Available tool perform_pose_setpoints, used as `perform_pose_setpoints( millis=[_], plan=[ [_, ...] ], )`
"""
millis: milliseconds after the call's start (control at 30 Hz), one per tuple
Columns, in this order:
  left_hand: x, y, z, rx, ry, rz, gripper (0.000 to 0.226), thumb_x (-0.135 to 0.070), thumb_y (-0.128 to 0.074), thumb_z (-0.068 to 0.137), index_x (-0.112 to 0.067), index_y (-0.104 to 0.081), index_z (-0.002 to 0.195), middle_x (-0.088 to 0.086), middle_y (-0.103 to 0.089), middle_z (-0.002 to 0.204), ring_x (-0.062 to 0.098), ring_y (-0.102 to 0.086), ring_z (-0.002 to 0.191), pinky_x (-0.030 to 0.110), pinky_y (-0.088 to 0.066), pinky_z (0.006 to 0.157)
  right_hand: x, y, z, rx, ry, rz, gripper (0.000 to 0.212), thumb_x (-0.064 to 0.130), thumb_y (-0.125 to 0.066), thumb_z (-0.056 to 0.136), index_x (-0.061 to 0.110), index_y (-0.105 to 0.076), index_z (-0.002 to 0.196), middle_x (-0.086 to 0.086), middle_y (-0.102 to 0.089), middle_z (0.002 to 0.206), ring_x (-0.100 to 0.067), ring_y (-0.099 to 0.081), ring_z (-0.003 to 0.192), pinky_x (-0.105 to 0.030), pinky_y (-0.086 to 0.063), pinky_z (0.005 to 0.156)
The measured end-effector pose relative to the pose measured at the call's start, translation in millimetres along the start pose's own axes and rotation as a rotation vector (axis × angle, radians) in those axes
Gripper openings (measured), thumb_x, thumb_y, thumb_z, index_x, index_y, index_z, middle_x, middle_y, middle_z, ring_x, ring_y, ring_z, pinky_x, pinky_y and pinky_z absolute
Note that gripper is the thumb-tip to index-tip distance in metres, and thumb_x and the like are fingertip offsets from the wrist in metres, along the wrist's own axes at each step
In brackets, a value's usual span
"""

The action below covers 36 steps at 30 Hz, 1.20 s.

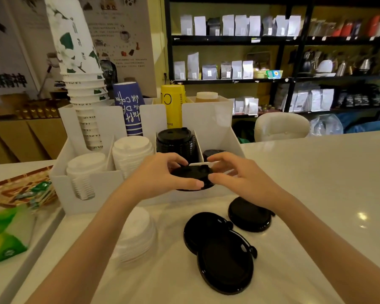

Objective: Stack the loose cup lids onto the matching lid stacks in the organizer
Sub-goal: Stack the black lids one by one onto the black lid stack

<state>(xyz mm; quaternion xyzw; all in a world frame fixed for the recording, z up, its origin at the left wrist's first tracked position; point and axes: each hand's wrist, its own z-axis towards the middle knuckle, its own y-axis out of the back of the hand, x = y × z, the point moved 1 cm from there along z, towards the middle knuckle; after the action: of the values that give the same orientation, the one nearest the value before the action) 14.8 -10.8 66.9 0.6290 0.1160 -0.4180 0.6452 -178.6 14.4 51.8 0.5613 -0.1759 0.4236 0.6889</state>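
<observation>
Left hand (162, 172): pinches the black lid's (191, 177) near rim to keep it level.
Right hand (235, 174): grips the far rim, aiming for the organizer's (206, 119) black stack (176, 141).

Warm, fairly dim indoor light falls from overhead, leaving small glare spots on the counter (316, 172) at right. Edges bow with wide-angle distortion, and the shelves (272, 77) behind look soft.

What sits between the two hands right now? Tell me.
A black lid, pinched at its rim by the left hand and right hand, just before the organizer; seen in the head view.
</observation>
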Motion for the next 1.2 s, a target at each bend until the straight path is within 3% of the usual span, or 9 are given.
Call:
perform_pose_setpoints(
  millis=[133,233,333,467,600,667,800,933,1200],
  plan=[
    [-10,25,6,-0.120,-0.041,-0.038,0.074,-0.071,-0.060,0.035,-0.034,-0.059,0.100,-0.015,-0.064,0.090,-0.001,-0.058,0.083,0.008,-0.038,0.057,23,11,24,-0.098,0.086,0.065,0.035,0.029,-0.059,0.080,0.024,-0.054,0.114,0.021,-0.058,0.091,0.016,-0.053,0.084,-0.001,-0.041,0.069],
    [-10,40,14,-0.164,-0.061,-0.091,0.072,-0.067,-0.064,0.039,-0.032,-0.061,0.102,-0.017,-0.064,0.091,-0.003,-0.060,0.080,0.004,-0.040,0.053,32,11,43,-0.175,0.107,0.107,0.033,0.030,-0.060,0.080,0.022,-0.058,0.112,0.017,-0.061,0.092,0.006,-0.057,0.088,-0.011,-0.045,0.076],
    [-5,50,21,-0.209,-0.066,-0.194,0.064,-0.063,-0.069,0.042,-0.035,-0.062,0.098,-0.014,-0.068,0.096,-0.001,-0.061,0.087,0.011,-0.042,0.066,34,10,57,-0.243,0.118,0.163,0.030,0.032,-0.058,0.080,0.024,-0.061,0.109,0.012,-0.065,0.097,0.001,-0.058,0.093,-0.022,-0.042,0.086],
    [0,53,31,-0.299,-0.104,-0.211,0.066,-0.064,-0.071,0.039,-0.035,-0.062,0.098,-0.017,-0.067,0.094,0.000,-0.059,0.091,0.019,-0.044,0.074,31,6,70,-0.278,0.131,0.218,0.025,0.031,-0.058,0.080,0.030,-0.063,0.104,0.011,-0.066,0.100,-0.003,-0.057,0.098,-0.024,-0.043,0.089],
    [10,48,45,-0.387,-0.151,-0.242,0.066,-0.050,-0.076,0.048,-0.028,-0.059,0.108,-0.010,-0.064,0.104,0.007,-0.057,0.101,0.026,-0.051,0.080,25,-4,83,-0.279,0.140,0.274,0.030,0.025,-0.056,0.083,0.029,-0.058,0.112,0.018,-0.059,0.104,0.006,-0.052,0.101,-0.007,-0.040,0.081],
    [18,42,53,-0.422,-0.157,-0.246,0.062,-0.039,-0.079,0.055,-0.026,-0.056,0.111,-0.007,-0.062,0.109,0.009,-0.054,0.105,0.019,-0.049,0.080,20,-10,89,-0.271,0.145,0.255,0.033,0.025,-0.053,0.084,0.032,-0.054,0.117,0.023,-0.055,0.108,0.015,-0.046,0.100,0.003,-0.033,0.079],
    [29,27,63,-0.442,-0.168,-0.190,0.055,-0.034,-0.077,0.061,-0.030,-0.052,0.111,-0.009,-0.059,0.110,0.006,-0.052,0.103,0.004,-0.041,0.074,7,-20,97,-0.239,0.098,0.268,0.037,0.026,-0.046,0.088,0.028,-0.048,0.125,0.008,-0.052,0.128,-0.003,-0.043,0.118,-0.025,-0.033,0.101],
    [32,20,66,-0.471,-0.185,-0.159,0.051,-0.036,-0.073,0.065,-0.035,-0.049,0.110,-0.010,-0.057,0.107,0.005,-0.053,0.100,0.011,-0.043,0.076,-2,-22,101,-0.217,0.052,0.302,0.037,0.027,-0.043,0.089,0.024,-0.048,0.126,0.003,-0.053,0.131,-0.008,-0.044,0.120,-0.033,-0.034,0.106],
    [35,18,68,-0.432,-0.128,-0.148,0.050,-0.035,-0.069,0.071,-0.026,-0.050,0.116,-0.008,-0.054,0.110,0.010,-0.050,0.103,0.017,-0.042,0.081,-5,-24,102,-0.192,0.070,0.314,0.036,0.024,-0.040,0.091,0.021,-0.049,0.126,0.007,-0.055,0.123,-0.002,-0.046,0.112,-0.005,-0.033,0.085]
  ],
)
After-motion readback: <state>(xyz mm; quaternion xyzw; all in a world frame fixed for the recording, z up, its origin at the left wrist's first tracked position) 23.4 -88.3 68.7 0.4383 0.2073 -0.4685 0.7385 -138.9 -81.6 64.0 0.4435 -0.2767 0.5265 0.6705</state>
